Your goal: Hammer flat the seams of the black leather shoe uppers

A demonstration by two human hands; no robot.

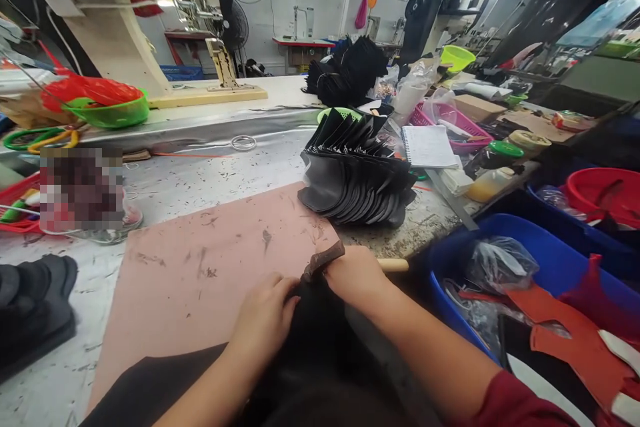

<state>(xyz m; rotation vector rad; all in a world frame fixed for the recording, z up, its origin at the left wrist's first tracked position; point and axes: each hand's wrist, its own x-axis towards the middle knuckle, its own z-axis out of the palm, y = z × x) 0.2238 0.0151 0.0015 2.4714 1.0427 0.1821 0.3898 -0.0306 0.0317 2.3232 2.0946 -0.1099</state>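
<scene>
Head view shows the right hand (356,272) gripping a brown-headed, pale-handled hammer (328,257), the left hand (266,312) pinching a smooth black sheet (316,330) over the flat pink board (235,243) — likely a hammering step, each blow calling for steady hold

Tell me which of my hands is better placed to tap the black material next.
Your right hand, I'd judge: it grips the hammer, whose head is at the edge of the black material. Your left hand has its fingertips by that edge, probably better for steadying.
</scene>
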